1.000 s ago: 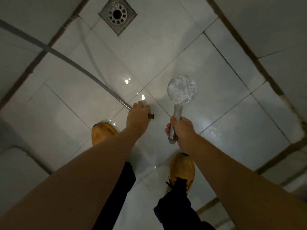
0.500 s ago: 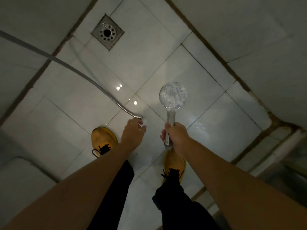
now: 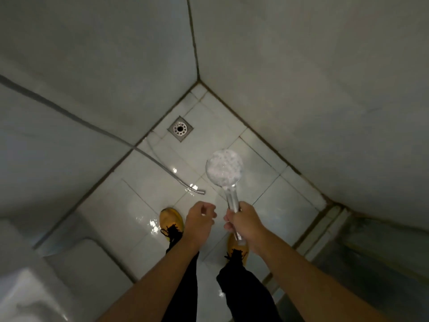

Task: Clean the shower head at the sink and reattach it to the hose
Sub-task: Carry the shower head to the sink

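Note:
My right hand (image 3: pixel 246 225) grips the clear handle of the shower head (image 3: pixel 224 169), whose round, white-speckled face points up and away from me. The metal hose (image 3: pixel 157 161) runs down from the left wall, and its free end (image 3: pixel 201 192) hangs loose just above the wet floor, left of the shower head. My left hand (image 3: pixel 200 223) is below that end, apart from it, with its fingers loosely curled and nothing in them.
A square metal floor drain (image 3: pixel 180 128) sits near the corner of the tiled walls. A white fixture (image 3: pixel 30 287) fills the lower left. My two yellow shoes (image 3: pixel 172 220) stand on the wet white tiles. A raised threshold (image 3: pixel 325 231) borders the floor at right.
My left hand has let go of the hose end and drawn back towards me. The hose end now hangs free. The view has tilted up, showing the wall corner.

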Demonstrator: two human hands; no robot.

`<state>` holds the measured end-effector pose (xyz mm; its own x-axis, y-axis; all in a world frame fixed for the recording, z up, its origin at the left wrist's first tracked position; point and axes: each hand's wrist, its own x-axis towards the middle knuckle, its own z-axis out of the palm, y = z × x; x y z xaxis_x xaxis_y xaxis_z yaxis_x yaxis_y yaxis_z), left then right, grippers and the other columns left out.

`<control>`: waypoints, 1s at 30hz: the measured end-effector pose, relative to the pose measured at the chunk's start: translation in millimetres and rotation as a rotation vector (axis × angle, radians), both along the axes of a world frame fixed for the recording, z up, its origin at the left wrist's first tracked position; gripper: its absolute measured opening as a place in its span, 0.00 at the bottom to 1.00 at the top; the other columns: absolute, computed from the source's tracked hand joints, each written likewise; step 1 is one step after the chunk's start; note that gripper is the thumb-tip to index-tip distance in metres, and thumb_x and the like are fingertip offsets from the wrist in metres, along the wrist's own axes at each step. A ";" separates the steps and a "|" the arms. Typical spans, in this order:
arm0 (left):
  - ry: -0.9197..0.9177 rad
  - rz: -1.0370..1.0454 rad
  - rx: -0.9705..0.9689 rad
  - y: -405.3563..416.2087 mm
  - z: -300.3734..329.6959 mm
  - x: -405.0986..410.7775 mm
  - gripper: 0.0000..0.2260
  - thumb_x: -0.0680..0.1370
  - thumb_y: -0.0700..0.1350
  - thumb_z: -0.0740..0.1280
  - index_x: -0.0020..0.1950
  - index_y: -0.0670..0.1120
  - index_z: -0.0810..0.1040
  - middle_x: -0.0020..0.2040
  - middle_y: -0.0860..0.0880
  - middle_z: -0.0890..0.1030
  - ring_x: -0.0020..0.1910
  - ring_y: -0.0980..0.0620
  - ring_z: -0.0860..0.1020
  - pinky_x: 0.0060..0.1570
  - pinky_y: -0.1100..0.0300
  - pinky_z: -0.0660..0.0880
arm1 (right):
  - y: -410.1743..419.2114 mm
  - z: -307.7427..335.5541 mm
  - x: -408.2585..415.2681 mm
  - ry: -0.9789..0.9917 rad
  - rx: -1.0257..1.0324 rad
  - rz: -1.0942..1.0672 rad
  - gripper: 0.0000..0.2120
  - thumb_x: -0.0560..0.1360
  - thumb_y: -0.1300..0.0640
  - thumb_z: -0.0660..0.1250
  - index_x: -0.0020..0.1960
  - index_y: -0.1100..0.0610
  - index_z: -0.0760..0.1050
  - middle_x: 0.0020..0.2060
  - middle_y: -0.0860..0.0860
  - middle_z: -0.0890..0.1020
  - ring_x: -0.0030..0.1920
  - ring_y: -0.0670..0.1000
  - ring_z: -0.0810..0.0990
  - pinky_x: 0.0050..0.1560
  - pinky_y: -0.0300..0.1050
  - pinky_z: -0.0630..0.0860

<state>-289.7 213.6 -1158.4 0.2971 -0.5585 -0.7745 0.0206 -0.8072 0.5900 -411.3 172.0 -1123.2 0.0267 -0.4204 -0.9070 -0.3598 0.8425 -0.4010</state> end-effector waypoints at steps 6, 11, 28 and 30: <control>-0.065 0.051 -0.128 0.4 192.5 3.6 0.09 0.79 0.38 0.62 0.43 0.39 0.79 0.35 0.45 0.79 0.31 0.54 0.75 0.28 0.70 0.71 | -1.3 186.8 -9.0 -0.027 -0.147 0.167 0.05 0.80 0.62 0.60 0.53 0.62 0.72 0.40 0.55 0.76 0.35 0.49 0.75 0.32 0.37 0.73; -0.178 0.088 -0.300 30.2 346.7 2.0 0.12 0.80 0.38 0.60 0.37 0.42 0.75 0.31 0.49 0.74 0.27 0.61 0.70 0.27 0.71 0.66 | 11.6 320.3 -12.2 -0.113 -0.287 0.245 0.04 0.79 0.65 0.60 0.52 0.63 0.72 0.37 0.55 0.75 0.34 0.49 0.73 0.30 0.36 0.72; -0.287 0.749 -0.546 238.2 507.9 53.3 0.13 0.81 0.38 0.61 0.37 0.37 0.76 0.27 0.51 0.73 0.27 0.56 0.69 0.28 0.64 0.66 | 132.5 465.9 97.2 -0.319 -0.394 0.734 0.07 0.81 0.58 0.63 0.51 0.62 0.75 0.36 0.55 0.82 0.33 0.47 0.81 0.36 0.36 0.78; -0.288 0.787 -0.554 258.5 515.6 63.9 0.14 0.81 0.38 0.61 0.36 0.39 0.76 0.27 0.51 0.73 0.27 0.57 0.69 0.28 0.64 0.66 | 151.0 466.7 117.3 -0.349 -0.402 0.756 0.05 0.80 0.61 0.63 0.49 0.63 0.75 0.35 0.56 0.82 0.33 0.49 0.81 0.36 0.39 0.78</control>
<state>-225.8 472.0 -642.8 0.8720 -0.3827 -0.3051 0.2275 -0.2350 0.9450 -294.0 323.1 -656.5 0.6665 -0.4611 -0.5858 -0.5614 0.2065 -0.8014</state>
